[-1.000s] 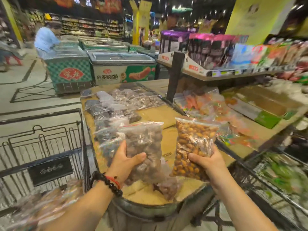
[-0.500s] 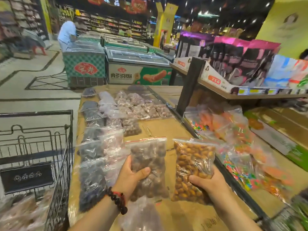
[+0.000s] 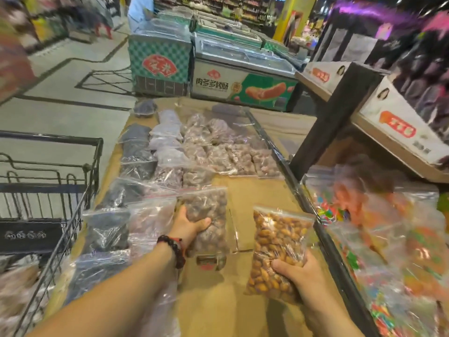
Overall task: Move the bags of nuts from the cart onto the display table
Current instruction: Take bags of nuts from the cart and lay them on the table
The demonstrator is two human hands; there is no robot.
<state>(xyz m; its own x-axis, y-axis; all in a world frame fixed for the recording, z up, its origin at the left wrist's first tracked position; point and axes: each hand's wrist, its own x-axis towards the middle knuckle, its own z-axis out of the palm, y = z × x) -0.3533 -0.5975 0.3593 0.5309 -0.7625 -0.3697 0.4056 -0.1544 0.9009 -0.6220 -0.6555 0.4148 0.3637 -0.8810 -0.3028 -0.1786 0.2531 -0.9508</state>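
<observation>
My left hand grips a clear bag of dark brown nuts, which lies low over the cardboard-covered display table, beside the rows of bags laid there. My right hand holds a clear bag of golden-orange nuts upright by its lower end, above the table's near right part. The wire cart stands at the left, with blurred bags in its near corner.
Several clear bags of dark and brownish goods fill the table's left and far part. A black rail bounds the table on the right; beyond it lie bags of colourful sweets. A shelf post and freezers stand farther off.
Both hands have moved forward over the table. The left hand has carried its dark bag further and lower, next to the laid-out bags; the right still holds the golden bag up.
</observation>
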